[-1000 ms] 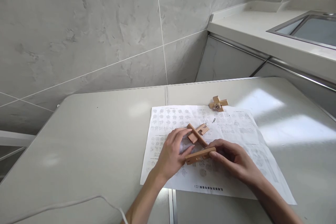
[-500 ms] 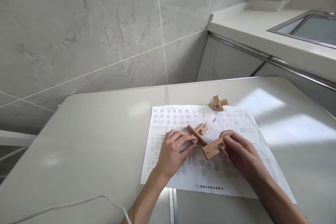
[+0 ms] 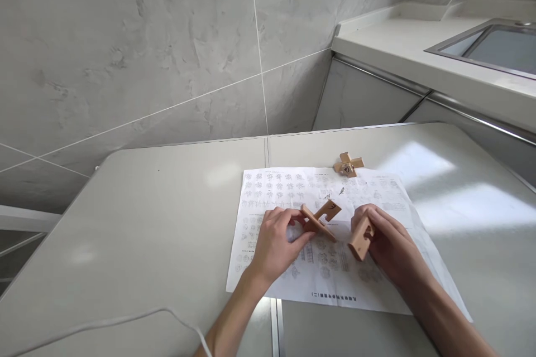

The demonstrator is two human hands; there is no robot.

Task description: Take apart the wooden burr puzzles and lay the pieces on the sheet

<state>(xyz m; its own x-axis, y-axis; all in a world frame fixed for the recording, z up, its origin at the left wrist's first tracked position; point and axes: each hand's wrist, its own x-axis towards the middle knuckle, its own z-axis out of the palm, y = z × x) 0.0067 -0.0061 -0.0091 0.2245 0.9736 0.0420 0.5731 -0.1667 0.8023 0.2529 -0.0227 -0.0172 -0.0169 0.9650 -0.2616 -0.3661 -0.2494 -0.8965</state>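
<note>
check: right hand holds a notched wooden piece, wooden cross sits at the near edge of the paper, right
Not quite: the head view shows the wooden cross at the far edge of the paper; the right hand does hold a notched wooden piece.

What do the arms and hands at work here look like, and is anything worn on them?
The left hand and right hand are human and ungloved, with no rings visible. The left forearm and right forearm show no sleeves or watch within the picture. I make out no markings.
</note>
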